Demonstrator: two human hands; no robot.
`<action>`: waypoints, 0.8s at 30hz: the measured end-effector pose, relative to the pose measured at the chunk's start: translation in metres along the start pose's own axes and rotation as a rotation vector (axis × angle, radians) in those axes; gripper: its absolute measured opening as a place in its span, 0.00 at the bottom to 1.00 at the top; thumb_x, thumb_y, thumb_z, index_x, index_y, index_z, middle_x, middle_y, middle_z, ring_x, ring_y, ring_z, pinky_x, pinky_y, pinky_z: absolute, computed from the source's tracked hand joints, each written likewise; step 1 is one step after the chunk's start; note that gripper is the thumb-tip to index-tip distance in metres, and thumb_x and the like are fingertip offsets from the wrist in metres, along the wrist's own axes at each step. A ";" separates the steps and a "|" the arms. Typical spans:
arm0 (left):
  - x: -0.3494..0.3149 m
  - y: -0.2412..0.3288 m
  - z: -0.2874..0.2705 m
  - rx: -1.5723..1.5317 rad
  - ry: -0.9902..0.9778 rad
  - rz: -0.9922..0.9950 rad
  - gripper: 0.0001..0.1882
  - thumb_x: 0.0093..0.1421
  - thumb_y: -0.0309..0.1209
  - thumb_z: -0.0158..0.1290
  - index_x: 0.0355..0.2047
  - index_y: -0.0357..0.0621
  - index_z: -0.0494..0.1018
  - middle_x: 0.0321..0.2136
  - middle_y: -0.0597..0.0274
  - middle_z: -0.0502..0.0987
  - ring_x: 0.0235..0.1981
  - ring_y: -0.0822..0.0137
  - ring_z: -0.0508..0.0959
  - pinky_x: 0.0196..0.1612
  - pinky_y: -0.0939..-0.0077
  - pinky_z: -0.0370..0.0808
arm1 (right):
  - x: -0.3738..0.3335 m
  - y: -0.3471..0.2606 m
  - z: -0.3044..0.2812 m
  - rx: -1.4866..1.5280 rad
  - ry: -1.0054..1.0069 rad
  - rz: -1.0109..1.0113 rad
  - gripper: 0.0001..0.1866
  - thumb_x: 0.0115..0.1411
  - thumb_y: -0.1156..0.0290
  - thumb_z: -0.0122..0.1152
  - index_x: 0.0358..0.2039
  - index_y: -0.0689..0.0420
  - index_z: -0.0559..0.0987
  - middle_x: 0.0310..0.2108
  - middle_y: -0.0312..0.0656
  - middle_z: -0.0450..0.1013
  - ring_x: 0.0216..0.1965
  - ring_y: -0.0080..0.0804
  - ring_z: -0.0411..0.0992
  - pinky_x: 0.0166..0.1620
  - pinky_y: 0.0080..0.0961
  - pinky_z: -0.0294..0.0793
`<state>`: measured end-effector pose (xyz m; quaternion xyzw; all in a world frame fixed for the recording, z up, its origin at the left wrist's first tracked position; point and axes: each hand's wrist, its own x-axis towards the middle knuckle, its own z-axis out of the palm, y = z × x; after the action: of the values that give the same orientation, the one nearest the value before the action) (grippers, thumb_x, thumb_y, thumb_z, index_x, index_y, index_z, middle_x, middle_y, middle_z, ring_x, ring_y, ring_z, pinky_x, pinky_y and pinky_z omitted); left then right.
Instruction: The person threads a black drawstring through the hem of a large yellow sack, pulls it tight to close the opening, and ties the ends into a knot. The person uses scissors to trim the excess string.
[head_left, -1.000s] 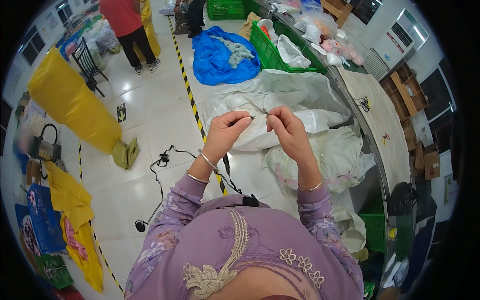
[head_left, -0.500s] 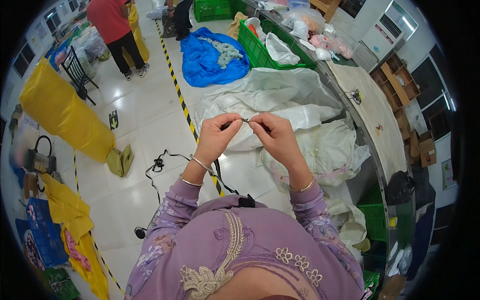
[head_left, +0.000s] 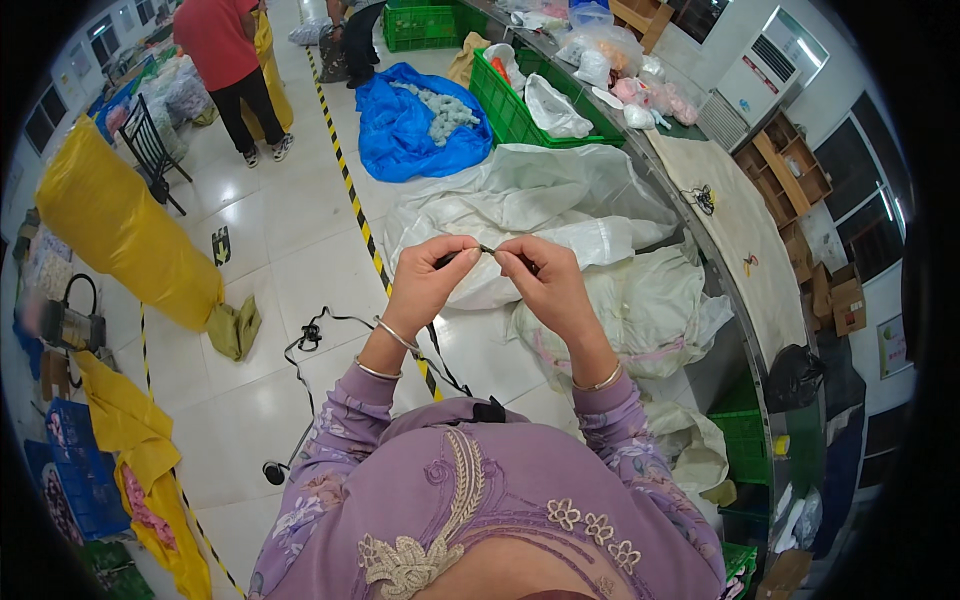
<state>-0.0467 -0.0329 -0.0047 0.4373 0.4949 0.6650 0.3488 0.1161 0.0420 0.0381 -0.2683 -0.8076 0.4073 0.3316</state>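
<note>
Both hands are raised in front of my chest with their fingertips almost meeting. My left hand [head_left: 428, 285] pinches one end of a thin dark cord-like piece [head_left: 487, 250] between thumb and forefinger. The other end is pinched by my right hand [head_left: 550, 295]. Dark parts also show inside the curled fingers of each hand, mostly hidden. Below my left wrist runs a black cord [head_left: 345, 317], looped and knotted on the floor; whether it joins the piece in my fingers I cannot tell.
White woven sacks [head_left: 620, 300] lie beyond and right of my hands, beside a long worktable [head_left: 735, 210]. Farther off are a blue sheet [head_left: 385, 140] with grey-green fluffy pieces and a green crate [head_left: 500, 110]. A yellow wrapped roll [head_left: 130, 230] and a person in red [head_left: 220, 50] are left.
The view has shifted slightly. My hands hold nearly the same pose, still pinching the dark piece, with the fingertips moved a little. The person at the far top has bent or shifted slightly.
</note>
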 end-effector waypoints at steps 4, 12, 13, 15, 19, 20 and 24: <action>0.001 -0.001 -0.001 0.046 -0.026 0.080 0.05 0.57 0.25 0.56 0.33 0.36 0.78 0.26 0.75 0.72 0.28 0.83 0.67 0.30 0.88 0.63 | -0.001 0.000 0.001 0.023 0.001 -0.006 0.06 0.58 0.73 0.59 0.31 0.64 0.78 0.22 0.40 0.74 0.23 0.22 0.70 0.27 0.20 0.67; 0.002 -0.002 0.002 0.028 -0.032 0.126 0.03 0.57 0.23 0.56 0.32 0.37 0.77 0.28 0.71 0.71 0.29 0.81 0.67 0.32 0.86 0.63 | -0.002 0.000 -0.001 0.040 -0.001 0.000 0.06 0.58 0.73 0.59 0.31 0.64 0.78 0.22 0.38 0.74 0.23 0.20 0.68 0.26 0.18 0.66; 0.002 -0.002 0.002 0.019 -0.033 0.119 0.03 0.57 0.23 0.56 0.32 0.37 0.77 0.28 0.71 0.71 0.28 0.81 0.67 0.32 0.86 0.63 | -0.002 0.002 -0.001 0.049 0.001 0.002 0.06 0.58 0.73 0.59 0.31 0.64 0.78 0.22 0.38 0.74 0.23 0.19 0.68 0.26 0.18 0.66; 0.003 -0.002 0.003 0.028 -0.042 0.124 0.03 0.57 0.22 0.55 0.32 0.36 0.77 0.28 0.71 0.72 0.29 0.80 0.67 0.32 0.86 0.63 | -0.003 0.004 0.000 0.079 0.006 0.004 0.06 0.58 0.73 0.59 0.31 0.64 0.78 0.22 0.37 0.74 0.23 0.18 0.68 0.26 0.17 0.65; 0.003 0.001 0.003 0.068 -0.048 0.123 0.03 0.56 0.21 0.55 0.32 0.36 0.77 0.28 0.70 0.72 0.29 0.80 0.67 0.32 0.86 0.63 | -0.004 0.006 0.002 0.104 0.011 0.005 0.06 0.58 0.74 0.59 0.31 0.63 0.78 0.22 0.36 0.73 0.23 0.17 0.67 0.26 0.16 0.65; 0.002 0.001 0.003 0.060 -0.044 0.128 0.03 0.56 0.21 0.55 0.32 0.36 0.77 0.28 0.70 0.72 0.28 0.80 0.67 0.31 0.86 0.63 | -0.004 0.007 0.002 0.096 0.010 0.006 0.06 0.58 0.74 0.59 0.31 0.63 0.78 0.22 0.36 0.73 0.22 0.16 0.67 0.26 0.16 0.65; 0.002 0.002 0.004 0.053 -0.042 0.155 0.03 0.56 0.21 0.55 0.31 0.36 0.77 0.27 0.70 0.72 0.28 0.80 0.67 0.31 0.86 0.63 | -0.003 0.010 0.002 0.108 0.016 -0.014 0.06 0.58 0.74 0.59 0.31 0.63 0.78 0.21 0.35 0.73 0.22 0.16 0.66 0.25 0.16 0.64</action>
<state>-0.0440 -0.0298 -0.0017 0.4974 0.4694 0.6673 0.2949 0.1183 0.0439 0.0283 -0.2474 -0.7835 0.4457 0.3552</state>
